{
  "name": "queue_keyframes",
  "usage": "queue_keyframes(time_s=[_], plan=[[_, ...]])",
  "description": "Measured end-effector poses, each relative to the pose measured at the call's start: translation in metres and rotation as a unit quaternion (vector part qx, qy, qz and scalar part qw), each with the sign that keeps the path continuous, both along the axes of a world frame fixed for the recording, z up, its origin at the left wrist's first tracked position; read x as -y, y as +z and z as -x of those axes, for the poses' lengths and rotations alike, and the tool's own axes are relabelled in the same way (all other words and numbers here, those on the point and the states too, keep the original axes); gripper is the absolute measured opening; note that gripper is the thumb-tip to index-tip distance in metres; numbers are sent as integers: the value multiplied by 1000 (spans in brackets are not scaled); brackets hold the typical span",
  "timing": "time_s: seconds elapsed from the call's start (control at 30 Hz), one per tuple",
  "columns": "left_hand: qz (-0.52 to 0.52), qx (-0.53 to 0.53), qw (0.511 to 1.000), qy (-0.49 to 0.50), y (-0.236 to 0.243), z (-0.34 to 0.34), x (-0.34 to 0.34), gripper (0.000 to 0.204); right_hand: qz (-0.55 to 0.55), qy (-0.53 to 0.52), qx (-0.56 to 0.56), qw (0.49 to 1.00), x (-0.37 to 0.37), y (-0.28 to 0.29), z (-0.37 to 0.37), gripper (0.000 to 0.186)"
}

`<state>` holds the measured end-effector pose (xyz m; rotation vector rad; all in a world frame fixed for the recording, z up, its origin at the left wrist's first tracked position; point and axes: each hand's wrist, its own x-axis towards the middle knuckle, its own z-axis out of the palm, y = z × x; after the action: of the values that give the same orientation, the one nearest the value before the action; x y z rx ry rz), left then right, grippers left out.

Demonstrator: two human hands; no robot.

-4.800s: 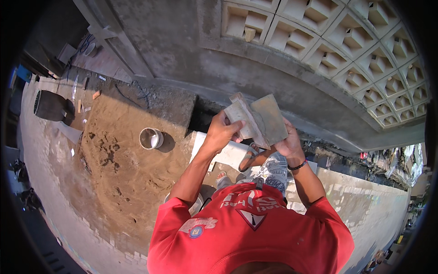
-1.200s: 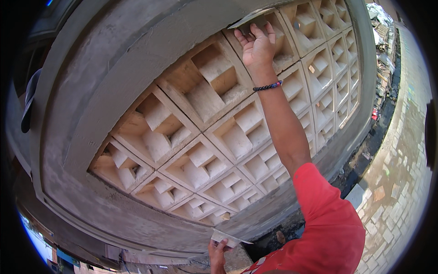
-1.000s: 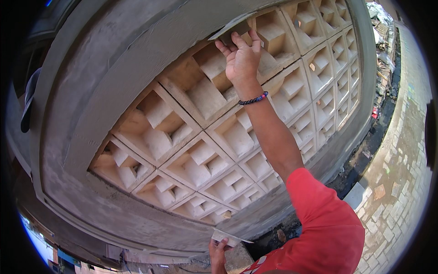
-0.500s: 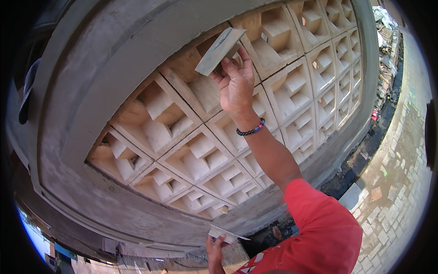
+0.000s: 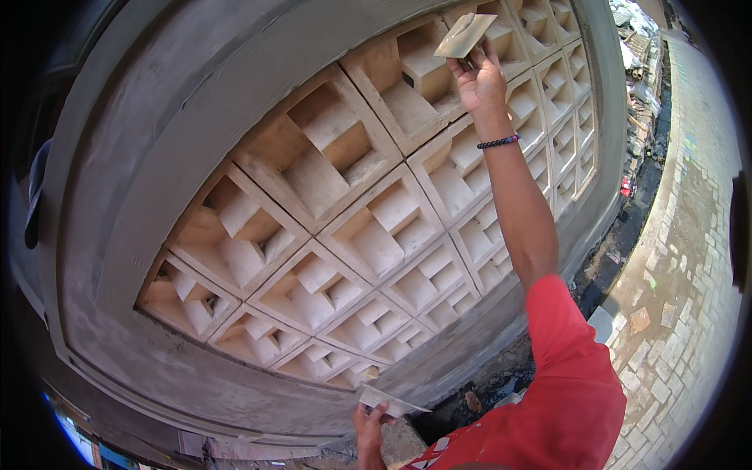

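My right hand [image 5: 483, 88], raised at arm's length with a beaded bracelet on the wrist, grips a small flat rectangular plastering float [image 5: 468, 36] from beneath. Grey mortar marks its upper face; its handle is hidden by my fingers. Behind it is a panel of cream ventilation blocks [image 5: 385, 205] with deep square openings. A smooth grey plastered border [image 5: 168, 168] surrounds the panel. Low down, my left hand [image 5: 370, 427] is closed on a pale, flat trowel [image 5: 392, 402] with a pointed end, thumb on top. The float is close to the upper blocks; contact cannot be made out.
A dark, wet gutter [image 5: 599, 266] runs along the wall's foot, with rubble and sacks [image 5: 636, 51] piled farther along. Brick paving [image 5: 677, 337] lies to the right. A small loose piece [image 5: 368, 374] rests on the panel's lower edge.
My right hand and the float have moved up and to the right along the panel, and the float has tilted flatter. The view has shifted slightly. My left hand keeps its hold.
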<state>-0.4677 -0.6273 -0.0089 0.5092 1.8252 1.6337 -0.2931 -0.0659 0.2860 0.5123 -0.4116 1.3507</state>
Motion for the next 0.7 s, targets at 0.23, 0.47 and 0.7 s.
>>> queue_keyframes(time_s=[0.23,0.47,0.7], plan=[[0,-3,1000,0,3,-11,-9,42,63,-22,14,998,-24,25,-15,59],[-4,-3,1000,15,3,-20,-7,42,77,-23,4,997,-32,48,-6,56],[-15,-8,999,31,3,-26,6,40,78,-7,-12,997,16,51,31,54]])
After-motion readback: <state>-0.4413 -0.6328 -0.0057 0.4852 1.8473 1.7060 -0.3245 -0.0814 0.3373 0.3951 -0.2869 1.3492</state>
